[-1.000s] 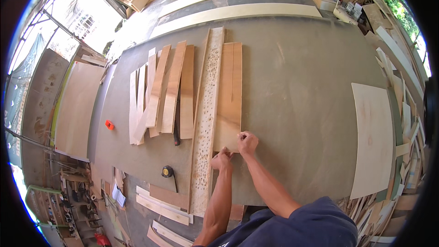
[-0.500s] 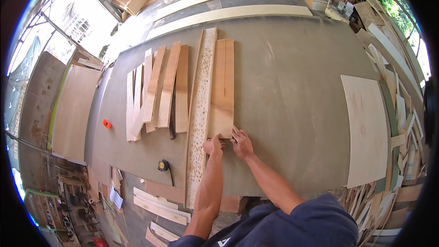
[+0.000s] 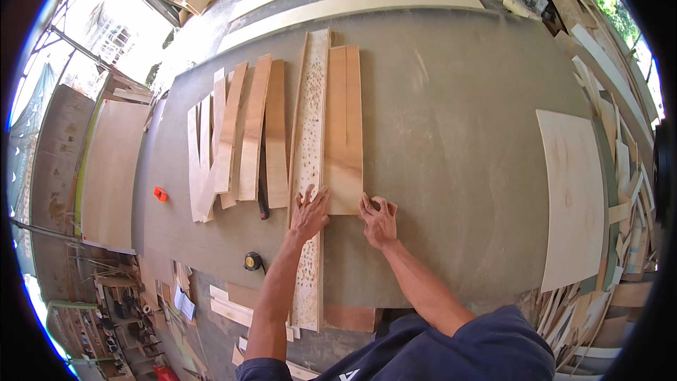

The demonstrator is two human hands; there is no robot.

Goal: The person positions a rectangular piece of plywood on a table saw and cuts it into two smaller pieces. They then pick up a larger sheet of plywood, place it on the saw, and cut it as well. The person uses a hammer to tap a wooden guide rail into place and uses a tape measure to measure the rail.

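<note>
A long speckled board (image 3: 311,106) with raised edges lies lengthwise across the large grey-brown worktop (image 3: 451,99). Against its right side is a plywood piece (image 3: 344,162) with a thin line running down from its far end. My left hand (image 3: 309,215) rests on the speckled board with fingers spread, fingertips by the plywood's left edge. At the plywood's near right corner is my right hand (image 3: 380,221), its fingers bent and closed together; whatever they may hold is too small to make out. Several plywood strips (image 3: 254,127) lie left of the board, a dark-handled tool (image 3: 264,206) among them.
Left of the strips sits a small orange object (image 3: 161,194); nearer me is a tape measure (image 3: 252,261). A pale plywood sheet (image 3: 572,197) lies at the worktop's right edge, with scrap wood (image 3: 631,190) heaped beyond. Long pale boards (image 3: 352,10) lie past the far edge.
My left hand has moved from the plywood's near edge up and left onto the speckled board, its fingers spreading. My right hand stays by the corner, fingers more bent. The view has shifted slightly.
</note>
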